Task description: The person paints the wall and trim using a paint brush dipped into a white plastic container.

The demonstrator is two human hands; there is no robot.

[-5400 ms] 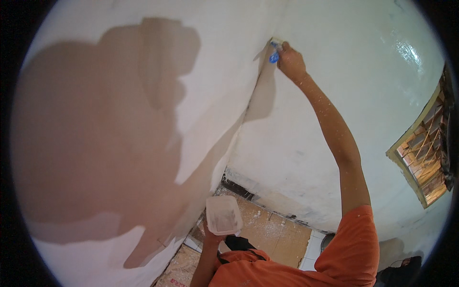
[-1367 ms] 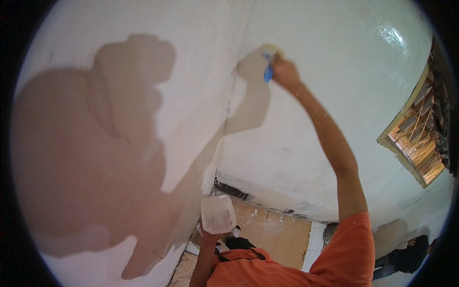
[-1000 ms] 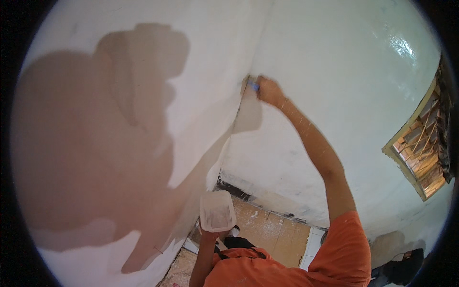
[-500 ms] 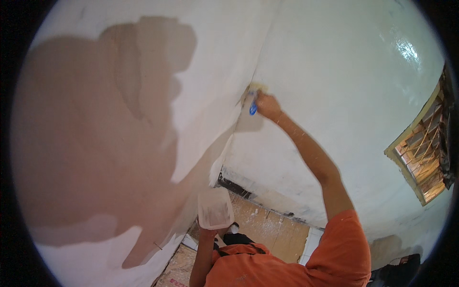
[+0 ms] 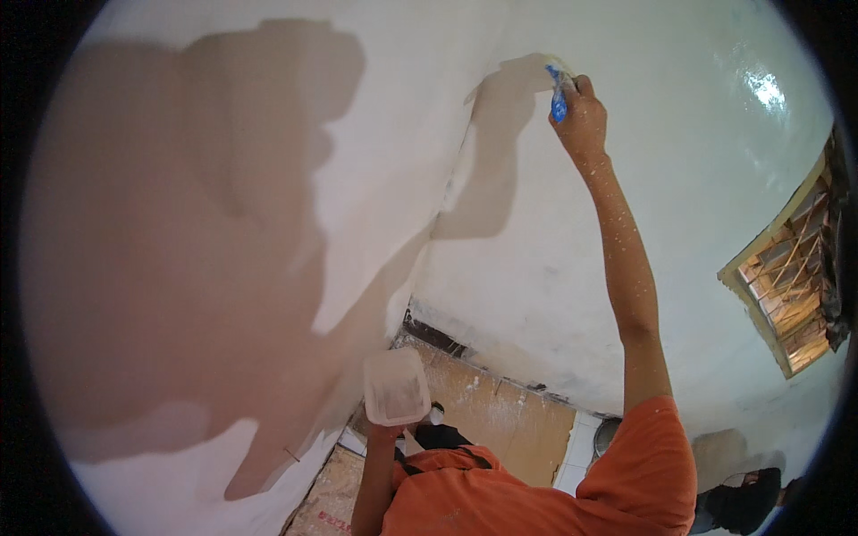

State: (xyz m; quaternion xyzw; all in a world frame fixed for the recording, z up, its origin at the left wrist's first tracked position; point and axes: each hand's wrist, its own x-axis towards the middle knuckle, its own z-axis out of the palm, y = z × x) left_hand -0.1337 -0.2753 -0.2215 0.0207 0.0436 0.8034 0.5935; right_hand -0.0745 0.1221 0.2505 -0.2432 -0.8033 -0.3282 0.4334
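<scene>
High on the right-hand wall [image 5: 536, 286], near the corner, my right hand [image 5: 585, 125] is closed around a paintbrush [image 5: 559, 105] with a blue handle. Its pale bristles meet the wall, which looks wet and shiny farther right. Lower down, my left hand [image 5: 384, 431] supports a translucent white plastic tub [image 5: 397, 393] from below, its fingers mostly hidden behind it. A whitish film coats the tub's inside; how much paint it holds I cannot tell. White specks dot my right forearm.
A window opening [image 5: 786, 277] with a lattice lies at the right. Brown sheeting [image 5: 500, 420] spattered white covers the floor beside white tiles [image 5: 576, 451]. A round container [image 5: 606, 435] stands partly behind my sleeve. A nail [image 5: 292, 455] sticks out of the left wall.
My right hand and the paintbrush have moved up and to the right, away from the corner crease, with the arm stretched farther. The tub has shifted slightly left.
</scene>
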